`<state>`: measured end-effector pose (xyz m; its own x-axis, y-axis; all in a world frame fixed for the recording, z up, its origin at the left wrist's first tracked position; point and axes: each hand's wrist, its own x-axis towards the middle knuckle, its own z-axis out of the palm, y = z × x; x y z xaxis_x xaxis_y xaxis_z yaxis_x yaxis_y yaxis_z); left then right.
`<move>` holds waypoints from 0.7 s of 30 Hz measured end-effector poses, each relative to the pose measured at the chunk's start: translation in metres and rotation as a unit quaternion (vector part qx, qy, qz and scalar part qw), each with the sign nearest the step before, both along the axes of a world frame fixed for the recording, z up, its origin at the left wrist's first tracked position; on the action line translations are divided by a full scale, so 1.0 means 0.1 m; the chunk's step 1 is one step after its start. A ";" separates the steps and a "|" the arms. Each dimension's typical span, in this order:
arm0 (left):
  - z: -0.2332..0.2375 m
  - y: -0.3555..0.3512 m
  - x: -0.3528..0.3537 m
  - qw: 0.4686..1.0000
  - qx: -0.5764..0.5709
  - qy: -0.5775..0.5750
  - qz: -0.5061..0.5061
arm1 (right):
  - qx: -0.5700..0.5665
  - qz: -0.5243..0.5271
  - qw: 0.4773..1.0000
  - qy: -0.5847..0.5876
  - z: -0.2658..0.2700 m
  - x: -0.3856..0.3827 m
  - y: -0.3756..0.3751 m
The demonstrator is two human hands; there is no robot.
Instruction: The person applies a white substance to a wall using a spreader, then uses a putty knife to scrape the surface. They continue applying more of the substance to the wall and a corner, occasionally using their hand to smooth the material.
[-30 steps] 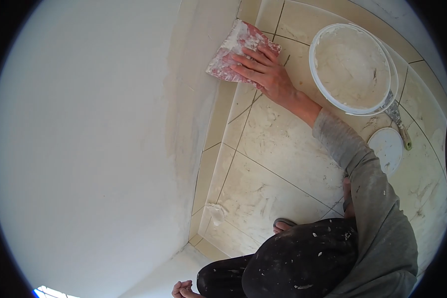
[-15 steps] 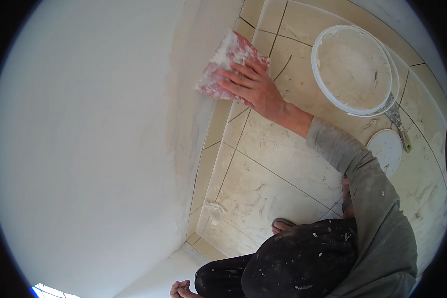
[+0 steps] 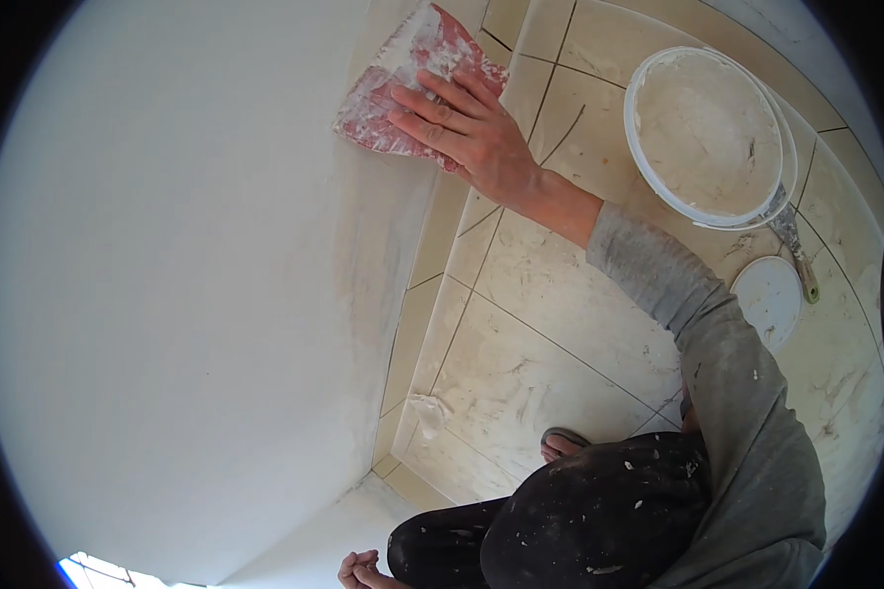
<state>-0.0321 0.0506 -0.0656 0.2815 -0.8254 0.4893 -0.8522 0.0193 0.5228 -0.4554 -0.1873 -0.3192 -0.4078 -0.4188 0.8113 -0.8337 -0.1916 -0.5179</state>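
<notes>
My right hand (image 3: 471, 137) presses a red sheet (image 3: 378, 110), heavily smeared with white, against the lower part of the pale wall (image 3: 206, 245). Its fingers lie spread across the sheet's face; the thumb is hidden. The sheet looks flexible and roughly four-sided, but its exact kind does not show. A dull, greyish smoothed strip runs along the wall below it. Down at the bottom edge, my left hand (image 3: 361, 569) rests by my knee with its fingers curled in and nothing visible in them.
A white bucket (image 3: 634, 147) of pale filler stands on the tiled floor (image 3: 550, 363). Beside it lie a putty knife (image 3: 789, 236) and a round white lid (image 3: 768, 304). A whitish scrap (image 3: 429, 414) lies near the wall's foot. My sandalled foot (image 3: 562, 445) is on the tiles.
My right hand and the red sheet have moved up and to the left along the wall. The left hand has stayed by the knee.
</notes>
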 end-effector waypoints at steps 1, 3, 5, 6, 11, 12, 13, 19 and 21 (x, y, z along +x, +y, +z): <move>0.00 0.00 0.01 1.000 0.001 0.000 0.002 | 0.001 0.002 1.000 0.000 -0.09 0.06 0.00; 0.01 -0.01 0.03 1.000 0.016 -0.016 0.001 | 0.064 0.040 0.997 -0.009 -0.28 0.19 0.15; -0.03 -0.03 0.08 1.000 0.013 -0.011 -0.016 | 0.088 0.043 0.995 0.007 -0.47 0.28 0.39; -0.04 -0.04 0.09 0.999 0.012 -0.013 -0.027 | 0.113 0.053 0.992 0.015 -0.48 0.29 0.49; -0.03 -0.01 0.05 0.999 0.013 -0.014 -0.033 | 0.102 0.050 0.993 0.014 -0.15 0.15 0.65; -0.01 0.01 0.05 0.999 0.013 -0.019 -0.027 | 0.074 0.031 0.997 0.021 0.00 0.11 0.62; -0.01 0.03 0.06 0.999 0.013 -0.020 -0.024 | 0.074 0.034 0.997 0.019 0.14 0.07 0.57; 0.00 0.02 0.05 1.000 0.012 0.001 -0.010 | 0.024 0.005 1.000 -0.007 0.54 -0.19 0.26; 0.00 0.02 0.06 1.000 0.011 -0.005 -0.008 | 0.097 -0.027 0.994 0.053 0.58 -0.22 0.29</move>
<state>-0.0257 0.0530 -0.0658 0.2626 -0.8410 0.4730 -0.8570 0.0220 0.5148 -0.4778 -0.1587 -0.2612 -0.3503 -0.5510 0.7574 -0.8919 -0.0506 -0.4494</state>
